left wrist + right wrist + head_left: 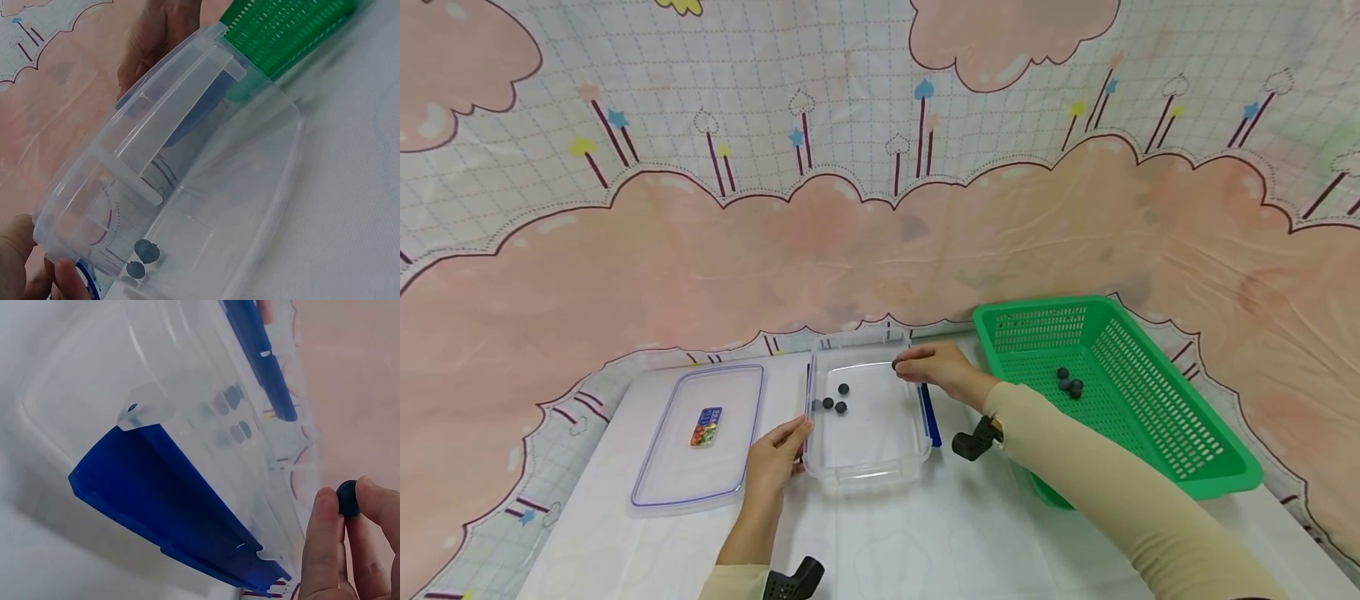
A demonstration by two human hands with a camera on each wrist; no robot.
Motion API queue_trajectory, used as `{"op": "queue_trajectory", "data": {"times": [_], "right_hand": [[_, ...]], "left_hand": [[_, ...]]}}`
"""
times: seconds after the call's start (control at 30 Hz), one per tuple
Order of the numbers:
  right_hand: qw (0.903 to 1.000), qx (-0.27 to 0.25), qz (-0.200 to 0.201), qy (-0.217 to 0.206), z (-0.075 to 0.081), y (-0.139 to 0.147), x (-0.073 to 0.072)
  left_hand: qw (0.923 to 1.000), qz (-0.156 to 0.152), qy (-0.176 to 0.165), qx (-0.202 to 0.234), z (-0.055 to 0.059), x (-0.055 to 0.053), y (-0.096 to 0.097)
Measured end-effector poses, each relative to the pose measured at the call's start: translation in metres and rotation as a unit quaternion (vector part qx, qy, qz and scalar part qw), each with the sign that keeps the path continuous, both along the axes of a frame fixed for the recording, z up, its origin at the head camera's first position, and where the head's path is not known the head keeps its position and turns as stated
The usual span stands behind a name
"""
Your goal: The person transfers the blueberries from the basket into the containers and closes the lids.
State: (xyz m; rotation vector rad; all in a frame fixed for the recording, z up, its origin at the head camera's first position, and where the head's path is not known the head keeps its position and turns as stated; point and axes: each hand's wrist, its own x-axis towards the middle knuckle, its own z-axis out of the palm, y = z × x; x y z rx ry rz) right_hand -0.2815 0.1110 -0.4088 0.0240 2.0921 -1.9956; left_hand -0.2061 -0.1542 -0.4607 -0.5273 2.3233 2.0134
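Note:
A clear plastic container (874,473) with blue side latches (169,500) stands uncovered on the white table. My left hand (777,454) grips its left rim, thumb on one side and fingers on the other. My right hand (946,369) is over the container's right rim and pinches a single dark blueberry (347,499) between thumb and fingertips. Inside, several blueberries (841,407) lie on the left part of the floor; two of these blueberries (147,251) show their small crowns through the clear wall in the left wrist view.
To the right, a green perforated basket (1206,482) holds several more blueberries (1071,385), with my right forearm across its near-left side. At left lies a clear lid (677,487) with a blue edge, and a small colourful packet (706,427) on it. A patterned cloth (850,258) hangs behind.

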Motion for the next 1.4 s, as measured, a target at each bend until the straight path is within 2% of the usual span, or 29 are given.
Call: {"op": "queue_trajectory", "data": {"times": [0.27,0.43,0.53,0.8,1.0,1.13,1.4], "right_hand": [[1.0,0.003,0.002,0.001,0.001,-0.009,-0.005],[0.9986,0.051,-0.009,-0.008,0.003,-0.021,-0.008],[0.9974,0.071,0.0,-0.011,0.004,-0.03,-0.009],[0.9957,0.091,0.012,-0.008,-0.003,-0.051,-0.011],[0.9913,0.128,0.005,-0.03,-0.002,-0.06,-0.013],[0.9867,0.155,-0.006,-0.048,-0.005,-0.065,-0.016],[0.9823,0.182,0.0,-0.045,-0.018,-0.07,-0.021]], "left_hand": [[1.0,0.001,0.002,0.001,-0.001,0.0,-0.001],[1.0,-0.001,0.003,-0.001,0.0,0.0,-0.001],[1.0,-0.001,0.003,0.001,0.0,-0.001,0.0],[1.0,-0.004,0.005,0.004,-0.001,-0.001,0.0],[1.0,-0.002,0.006,0.006,-0.001,-0.001,0.0],[1.0,-0.003,0.003,-0.001,-0.001,-0.001,0.0],[1.0,-0.001,0.004,-0.006,0.0,0.0,0.001]]}}
